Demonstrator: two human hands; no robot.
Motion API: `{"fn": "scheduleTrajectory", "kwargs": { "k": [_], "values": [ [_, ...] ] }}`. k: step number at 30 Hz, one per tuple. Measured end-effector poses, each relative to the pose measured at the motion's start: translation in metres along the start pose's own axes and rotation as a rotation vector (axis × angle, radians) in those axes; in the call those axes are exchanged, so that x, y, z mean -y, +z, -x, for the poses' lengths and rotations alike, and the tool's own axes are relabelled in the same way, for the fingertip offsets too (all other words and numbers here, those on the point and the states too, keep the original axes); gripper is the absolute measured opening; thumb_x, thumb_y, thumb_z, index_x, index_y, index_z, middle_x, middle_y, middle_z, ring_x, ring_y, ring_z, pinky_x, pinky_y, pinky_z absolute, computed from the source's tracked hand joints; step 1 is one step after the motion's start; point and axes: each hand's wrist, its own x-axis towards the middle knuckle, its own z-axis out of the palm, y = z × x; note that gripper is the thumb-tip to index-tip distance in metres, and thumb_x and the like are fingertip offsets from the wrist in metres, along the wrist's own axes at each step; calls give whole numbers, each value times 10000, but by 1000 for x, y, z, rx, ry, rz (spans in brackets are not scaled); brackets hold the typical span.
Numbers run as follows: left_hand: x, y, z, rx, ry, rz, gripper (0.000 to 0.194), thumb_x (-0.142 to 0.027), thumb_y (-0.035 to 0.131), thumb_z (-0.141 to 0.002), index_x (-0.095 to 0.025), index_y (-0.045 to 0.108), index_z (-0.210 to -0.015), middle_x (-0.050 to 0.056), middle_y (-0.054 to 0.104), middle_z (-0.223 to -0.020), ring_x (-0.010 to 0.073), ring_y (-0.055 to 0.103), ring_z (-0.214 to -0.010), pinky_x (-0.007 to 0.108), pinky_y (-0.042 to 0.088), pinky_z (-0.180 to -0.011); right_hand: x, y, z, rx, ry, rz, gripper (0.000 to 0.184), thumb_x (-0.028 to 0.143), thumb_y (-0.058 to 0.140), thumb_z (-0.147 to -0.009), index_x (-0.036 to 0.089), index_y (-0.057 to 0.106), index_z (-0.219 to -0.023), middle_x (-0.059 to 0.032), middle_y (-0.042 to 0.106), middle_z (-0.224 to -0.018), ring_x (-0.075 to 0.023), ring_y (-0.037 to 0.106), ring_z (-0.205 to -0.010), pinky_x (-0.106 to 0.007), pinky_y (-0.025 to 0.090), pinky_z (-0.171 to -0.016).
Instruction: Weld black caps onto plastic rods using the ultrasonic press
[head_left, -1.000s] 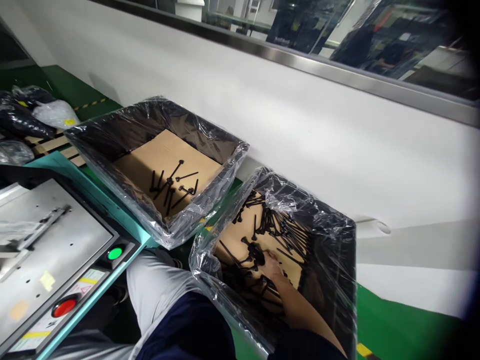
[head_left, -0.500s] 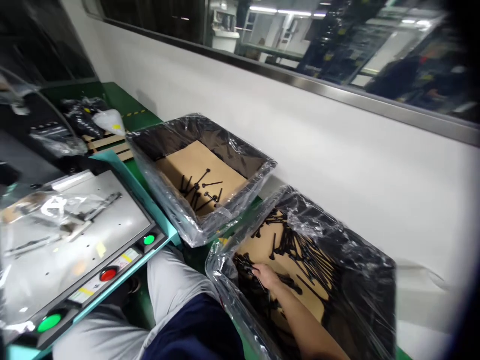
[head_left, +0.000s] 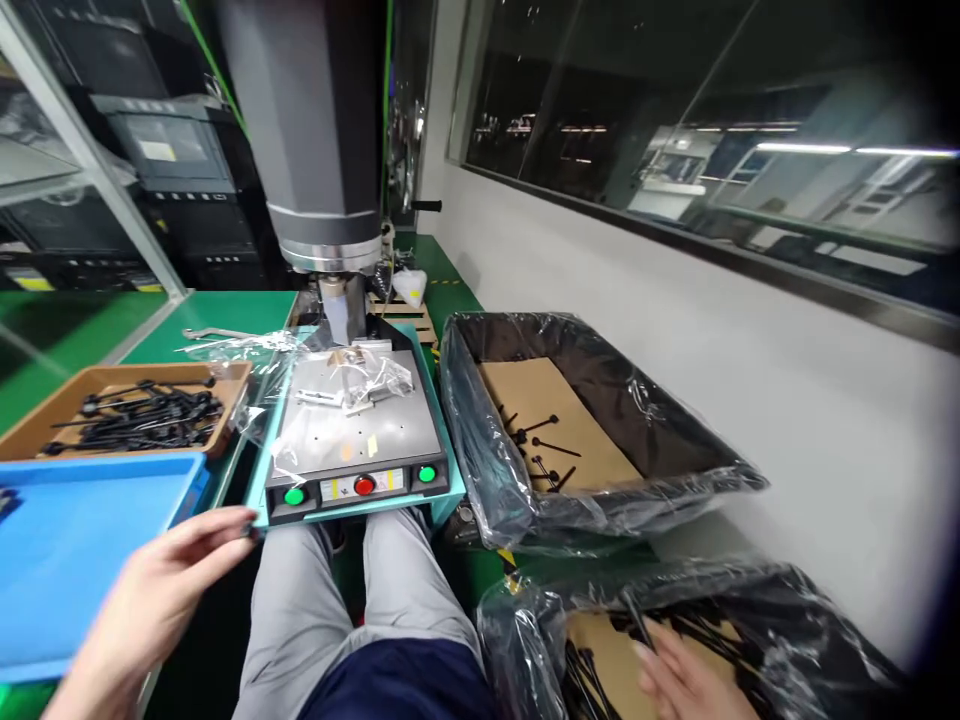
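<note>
My right hand (head_left: 686, 675) is closed on a thin black rod-like part (head_left: 636, 618) above the near bin (head_left: 525, 640), a plastic-lined bin holding many similar black parts (head_left: 589, 680). To the left, my left hand (head_left: 169, 580) is at the front left corner of the press table (head_left: 352, 430). Its thumb and fingertips are pinched together around a small dark spot that I cannot make out. Beside that hand lies a blue tray (head_left: 90, 560). On the press table's front panel are two green buttons (head_left: 294, 496) and a red button (head_left: 364, 486).
A grey press head (head_left: 311, 130) hangs over the table, with clear plastic film (head_left: 375, 378) covering a metal fixture. A second lined bin (head_left: 600, 400) with some black parts stands to the right. A brown tray (head_left: 236, 400) of black parts and a wrench (head_left: 217, 333) are to the left.
The view has swung left, bringing the press, the trays and my left hand into sight. My right hand has risen from the parts in the near bin with a black rod-like part.
</note>
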Motion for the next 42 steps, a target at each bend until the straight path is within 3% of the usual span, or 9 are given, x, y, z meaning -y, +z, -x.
{"fn": "scheduleTrajectory", "kwargs": {
  "k": [2,4,6,10,18,23,32,39,42],
  "values": [
    [-1,24,-6,199,34,234,461,-456,801,-638,-176,705,-992,63,714,-937,220,645,-834,340,539,-784,68,30,12,86,-151,-112,470,586,538,-767,277,675,-1093,-68,648,-653,-248,628,-616,-370,526,-607],
    [-8,48,-7,291,101,388,412,-378,835,-607,-156,721,-934,65,698,-861,191,622,-761,316,531,-725,133,70,26,225,-324,-142,426,523,550,-827,222,661,-1108,-71,667,-819,-210,626,-703,-334,522,-694],
    [-15,66,-3,377,150,491,349,-317,849,-591,-159,730,-879,51,673,-812,157,587,-707,281,507,-669,186,106,38,329,-527,-168,351,456,460,-910,197,671,-1018,-62,630,-816,-170,568,-634,-290,478,-589],
    [-20,78,10,520,188,595,291,-255,847,-599,-173,733,-854,28,626,-779,124,531,-670,248,456,-620,243,147,54,428,-894,-105,226,290,457,-937,211,669,-926,-39,580,-770,-181,524,-707,-306,419,-656],
    [-7,69,11,534,222,536,246,-235,832,-631,-186,745,-856,12,574,-771,120,506,-687,241,421,-627,263,154,51,592,-901,-98,222,256,489,-922,194,664,-800,-7,570,-697,-151,504,-672,-279,364,-630],
    [-3,72,-2,514,208,556,230,-241,837,-621,-194,759,-832,22,594,-781,127,528,-677,255,434,-625,268,165,34,942,-564,-309,308,399,549,-889,159,608,-705,30,533,-594,-67,365,-462,-221,251,-449],
    [1,84,-26,499,71,620,268,-282,871,-554,-165,754,-765,53,655,-795,165,579,-737,276,464,-667,262,191,7,1309,-79,-686,426,466,729,-753,131,612,-989,46,537,-585,-10,246,-367,-176,127,-361],
    [8,92,-41,546,35,580,187,-243,847,-593,-186,739,-735,30,663,-792,166,628,-706,303,511,-691,257,203,0,1046,-297,-585,373,481,633,-832,133,577,-709,44,501,-553,-14,277,-380,-205,132,-374],
    [6,93,-45,555,38,567,181,-237,848,-589,-189,743,-729,25,648,-781,167,630,-719,297,521,-683,256,205,-3,1052,-285,-633,382,499,641,-818,135,574,-720,44,510,-563,-12,277,-376,-205,138,-373]
  ]
}}
